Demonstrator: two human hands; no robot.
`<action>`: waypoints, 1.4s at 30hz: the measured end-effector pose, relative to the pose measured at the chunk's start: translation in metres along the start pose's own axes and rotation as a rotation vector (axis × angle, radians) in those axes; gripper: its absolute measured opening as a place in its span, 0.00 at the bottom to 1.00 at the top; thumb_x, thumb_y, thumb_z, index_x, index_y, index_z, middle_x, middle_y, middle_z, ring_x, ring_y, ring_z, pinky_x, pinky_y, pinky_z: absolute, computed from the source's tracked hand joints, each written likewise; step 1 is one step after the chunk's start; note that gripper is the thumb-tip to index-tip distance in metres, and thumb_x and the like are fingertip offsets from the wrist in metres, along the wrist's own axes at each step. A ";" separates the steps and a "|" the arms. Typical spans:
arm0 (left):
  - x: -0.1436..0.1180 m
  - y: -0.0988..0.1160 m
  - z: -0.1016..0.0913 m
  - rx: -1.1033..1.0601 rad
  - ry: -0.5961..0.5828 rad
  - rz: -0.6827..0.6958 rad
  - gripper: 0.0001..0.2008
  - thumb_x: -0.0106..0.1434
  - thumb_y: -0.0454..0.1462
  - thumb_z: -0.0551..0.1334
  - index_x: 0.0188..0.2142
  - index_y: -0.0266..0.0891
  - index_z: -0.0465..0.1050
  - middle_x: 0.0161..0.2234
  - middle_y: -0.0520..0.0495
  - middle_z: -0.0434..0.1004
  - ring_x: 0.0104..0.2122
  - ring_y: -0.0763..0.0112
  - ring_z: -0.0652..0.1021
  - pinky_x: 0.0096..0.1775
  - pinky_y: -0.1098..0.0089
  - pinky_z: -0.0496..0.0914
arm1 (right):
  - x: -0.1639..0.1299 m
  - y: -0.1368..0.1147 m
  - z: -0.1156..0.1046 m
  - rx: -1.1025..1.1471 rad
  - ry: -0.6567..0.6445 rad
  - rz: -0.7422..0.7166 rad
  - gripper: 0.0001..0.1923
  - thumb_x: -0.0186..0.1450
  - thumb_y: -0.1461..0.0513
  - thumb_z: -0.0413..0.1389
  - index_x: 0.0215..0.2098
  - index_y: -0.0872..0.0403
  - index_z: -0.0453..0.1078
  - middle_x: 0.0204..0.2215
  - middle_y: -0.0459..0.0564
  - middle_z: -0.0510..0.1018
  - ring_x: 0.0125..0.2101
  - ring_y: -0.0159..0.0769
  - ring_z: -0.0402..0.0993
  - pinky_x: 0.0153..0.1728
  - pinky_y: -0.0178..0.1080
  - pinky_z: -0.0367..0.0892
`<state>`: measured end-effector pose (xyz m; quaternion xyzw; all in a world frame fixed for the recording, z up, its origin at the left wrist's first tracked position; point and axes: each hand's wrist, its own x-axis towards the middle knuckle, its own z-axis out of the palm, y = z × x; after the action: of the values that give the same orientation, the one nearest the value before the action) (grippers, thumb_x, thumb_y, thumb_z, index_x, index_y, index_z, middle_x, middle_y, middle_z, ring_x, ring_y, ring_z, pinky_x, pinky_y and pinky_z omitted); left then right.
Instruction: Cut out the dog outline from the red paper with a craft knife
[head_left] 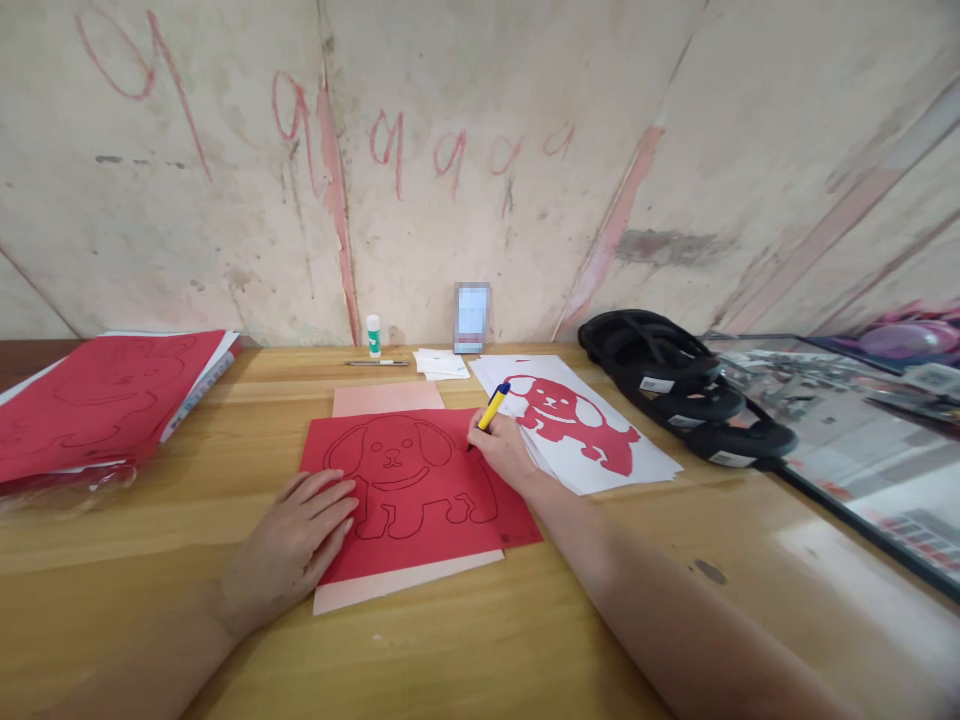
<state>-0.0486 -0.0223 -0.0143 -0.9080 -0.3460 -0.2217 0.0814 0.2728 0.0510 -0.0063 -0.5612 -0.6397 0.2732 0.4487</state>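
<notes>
A red sheet of paper (420, 552) with a dog outlined in black lies on the wooden table, on top of a pink sheet (390, 398). My left hand (304, 530) rests flat on the red sheet's left edge, fingers stretched out. In my right hand (501, 447) is a yellow pen (493, 408) with a blue end, its tip on the red paper at the right of the dog's ear. Just beyond that hand lies a white sheet (637, 467) bearing a red cut-paper dog (555, 408).
Red sheets (97, 400) with an outline are stacked at the left. Against the wall stand a glue stick (374, 337) and a phone (472, 318); a thin pen (376, 363) and white paper pieces (441, 364) lie nearby. Black strapped items (675, 385) sit at the right.
</notes>
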 end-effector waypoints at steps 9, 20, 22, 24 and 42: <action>0.004 0.013 -0.013 -0.014 0.041 0.086 0.15 0.65 0.39 0.58 0.51 0.42 0.72 0.53 0.45 0.74 0.55 0.58 0.70 0.57 0.56 0.63 | 0.000 0.001 0.000 0.037 -0.017 -0.016 0.05 0.50 0.62 0.50 0.19 0.52 0.60 0.17 0.42 0.64 0.22 0.31 0.60 0.26 0.35 0.57; 0.004 0.022 -0.019 -0.043 -0.119 0.208 0.27 0.63 0.45 0.60 0.60 0.41 0.64 0.56 0.42 0.70 0.57 0.53 0.68 0.57 0.53 0.62 | 0.000 -0.002 0.001 0.226 -0.071 -0.033 0.06 0.53 0.58 0.54 0.23 0.53 0.64 0.17 0.42 0.66 0.21 0.30 0.62 0.24 0.34 0.59; 0.004 0.022 -0.019 -0.049 -0.118 0.204 0.26 0.63 0.44 0.61 0.59 0.41 0.64 0.56 0.42 0.71 0.57 0.52 0.68 0.57 0.53 0.62 | 0.000 -0.002 0.002 0.258 -0.077 -0.032 0.07 0.53 0.57 0.55 0.26 0.53 0.65 0.18 0.42 0.67 0.21 0.30 0.63 0.24 0.35 0.60; 0.005 0.023 -0.021 -0.051 -0.105 0.207 0.25 0.63 0.44 0.61 0.58 0.40 0.65 0.55 0.42 0.72 0.56 0.53 0.70 0.57 0.53 0.63 | 0.001 -0.002 0.003 0.271 -0.049 -0.035 0.08 0.54 0.56 0.56 0.28 0.53 0.66 0.20 0.43 0.69 0.22 0.31 0.64 0.25 0.35 0.62; 0.002 -0.024 -0.014 0.058 -0.067 -0.590 0.27 0.60 0.53 0.58 0.48 0.33 0.69 0.44 0.34 0.77 0.44 0.48 0.77 0.43 0.49 0.71 | 0.017 0.031 -0.007 -0.249 0.074 -0.227 0.16 0.64 0.56 0.50 0.48 0.52 0.69 0.40 0.53 0.79 0.41 0.43 0.75 0.47 0.49 0.67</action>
<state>-0.0684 -0.0073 -0.0014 -0.7724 -0.6037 -0.1955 0.0279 0.2947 0.0732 -0.0252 -0.5464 -0.7108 0.1187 0.4268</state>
